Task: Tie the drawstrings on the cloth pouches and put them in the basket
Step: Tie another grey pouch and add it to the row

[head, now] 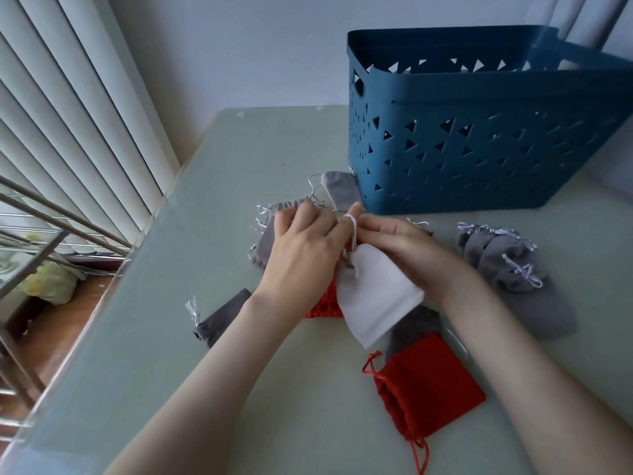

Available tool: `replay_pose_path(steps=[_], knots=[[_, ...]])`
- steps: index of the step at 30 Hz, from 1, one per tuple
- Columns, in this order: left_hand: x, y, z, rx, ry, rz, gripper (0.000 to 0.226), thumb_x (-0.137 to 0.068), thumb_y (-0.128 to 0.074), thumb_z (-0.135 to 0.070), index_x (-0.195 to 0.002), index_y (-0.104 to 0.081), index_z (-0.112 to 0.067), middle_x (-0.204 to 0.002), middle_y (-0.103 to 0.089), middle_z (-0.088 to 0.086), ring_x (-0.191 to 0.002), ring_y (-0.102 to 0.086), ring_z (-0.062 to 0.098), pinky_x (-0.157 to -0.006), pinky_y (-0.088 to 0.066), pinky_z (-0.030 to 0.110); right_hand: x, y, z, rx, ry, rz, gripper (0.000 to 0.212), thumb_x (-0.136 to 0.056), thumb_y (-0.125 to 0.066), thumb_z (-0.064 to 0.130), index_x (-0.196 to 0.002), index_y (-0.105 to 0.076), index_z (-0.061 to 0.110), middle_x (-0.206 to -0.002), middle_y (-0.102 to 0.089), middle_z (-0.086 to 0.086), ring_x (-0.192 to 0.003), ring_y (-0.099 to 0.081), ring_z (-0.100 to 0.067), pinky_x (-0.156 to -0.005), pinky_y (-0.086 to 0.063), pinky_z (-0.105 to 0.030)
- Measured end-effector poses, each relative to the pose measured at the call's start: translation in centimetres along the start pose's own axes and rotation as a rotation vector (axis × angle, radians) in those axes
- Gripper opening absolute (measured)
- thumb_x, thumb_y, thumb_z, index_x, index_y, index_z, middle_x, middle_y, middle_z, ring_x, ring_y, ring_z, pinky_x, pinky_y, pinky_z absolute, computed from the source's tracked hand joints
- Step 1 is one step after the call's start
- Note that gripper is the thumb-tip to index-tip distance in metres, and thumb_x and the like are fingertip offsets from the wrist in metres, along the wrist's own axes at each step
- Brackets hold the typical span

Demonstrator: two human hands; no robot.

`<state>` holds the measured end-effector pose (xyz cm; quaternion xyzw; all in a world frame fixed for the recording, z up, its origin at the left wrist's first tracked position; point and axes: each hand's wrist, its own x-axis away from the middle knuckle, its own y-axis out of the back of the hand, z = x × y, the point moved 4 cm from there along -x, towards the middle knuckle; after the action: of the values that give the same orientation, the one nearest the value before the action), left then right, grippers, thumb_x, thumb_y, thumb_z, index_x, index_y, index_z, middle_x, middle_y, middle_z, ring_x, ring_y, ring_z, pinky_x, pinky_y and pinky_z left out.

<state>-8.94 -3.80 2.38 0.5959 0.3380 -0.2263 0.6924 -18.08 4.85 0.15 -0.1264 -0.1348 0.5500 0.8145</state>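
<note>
A white cloth pouch (375, 296) hangs between my hands over the table's middle. Its white drawstring (352, 231) loops over a raised finger. My left hand (303, 255) and my right hand (394, 240) both pinch that string at the pouch's gathered neck. A red pouch (435, 395) with red cord lies flat near my right forearm. Another red pouch (323, 305) is partly hidden under the white one. The blue perforated basket (479, 132) stands at the back right; its inside is hidden.
Several grey pouches lie around: a heap (507, 262) at the right, one (219, 320) by my left forearm, one (342, 190) against the basket, others under my left hand. The pale green table (205, 217) ends in a glass edge on the left, by vertical blinds (68, 114).
</note>
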Motion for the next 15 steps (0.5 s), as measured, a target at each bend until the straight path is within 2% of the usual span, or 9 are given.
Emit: replay_pose_path(steps=[3,6,8,9,12,15], knots=[[0.1,0.0,0.0,0.023,0.0,0.006,0.049,-0.104,-0.023,-0.02,-0.096,-0.072,-0.014,-0.068,-0.055,-0.006,-0.078,-0.033,0.016,-0.072,-0.024,0.029,-0.1,0.4,0.1,0.095,0.017,-0.098,0.014,-0.091,-0.052,0.009,-0.091,-0.065,0.006,-0.076,-0.07,-0.004,-0.07,-0.065,-0.01,-0.069,-0.051,-0.019],[0.2,-0.1,0.0,0.048,-0.037,0.003,0.034,-0.1,-0.034,-0.016,-0.102,-0.068,-0.017,-0.072,-0.056,-0.006,-0.08,-0.035,0.016,-0.072,-0.023,0.029,-0.3,0.8,0.1,0.109,0.019,-0.156,0.013,-0.09,-0.054,0.008,-0.083,-0.065,0.007,-0.071,-0.067,-0.004,-0.065,-0.063,-0.012,-0.066,-0.051,-0.02],[0.4,-0.5,0.0,0.123,-0.063,0.03,0.015,-0.093,-0.048,-0.014,-0.099,-0.057,-0.023,-0.081,-0.058,-0.005,-0.083,-0.037,0.017,-0.073,-0.024,0.031,-0.4,1.1,0.2,-0.008,0.041,-0.215,0.016,-0.094,-0.048,0.006,-0.082,-0.06,0.006,-0.071,-0.064,-0.008,-0.067,-0.06,-0.017,-0.069,-0.05,-0.025],[0.6,-0.7,0.0,0.179,-0.055,0.062,0.013,-0.091,-0.049,-0.015,-0.099,-0.054,-0.024,-0.089,-0.06,-0.005,-0.086,-0.038,0.017,-0.075,-0.023,0.031,-0.5,1.2,0.4,-0.065,0.059,-0.248,0.018,-0.095,-0.045,0.006,-0.082,-0.057,0.006,-0.076,-0.064,-0.011,-0.07,-0.059,-0.02,-0.072,-0.049,-0.029],[0.6,-1.0,0.1,0.433,0.038,0.151,0.031,-0.099,-0.034,-0.032,-0.104,-0.064,-0.023,-0.115,-0.06,-0.007,-0.099,-0.039,0.015,-0.081,-0.025,0.032,-0.6,1.3,0.8,-0.26,0.084,-0.265,0.031,-0.099,-0.036,0.012,-0.073,-0.052,0.01,-0.092,-0.068,-0.014,-0.074,-0.063,-0.023,-0.079,-0.048,-0.037],[0.4,-0.6,0.4,0.684,0.132,0.143,0.037,-0.101,-0.022,-0.043,-0.104,-0.057,-0.03,-0.119,-0.054,-0.019,-0.102,-0.048,0.016,-0.088,-0.031,0.032,-0.4,1.3,1.1,-0.468,0.087,-0.249,0.053,-0.102,-0.031,0.02,-0.059,-0.063,0.013,-0.078,-0.072,-0.008,-0.074,-0.07,-0.019,-0.08,-0.052,-0.034]])
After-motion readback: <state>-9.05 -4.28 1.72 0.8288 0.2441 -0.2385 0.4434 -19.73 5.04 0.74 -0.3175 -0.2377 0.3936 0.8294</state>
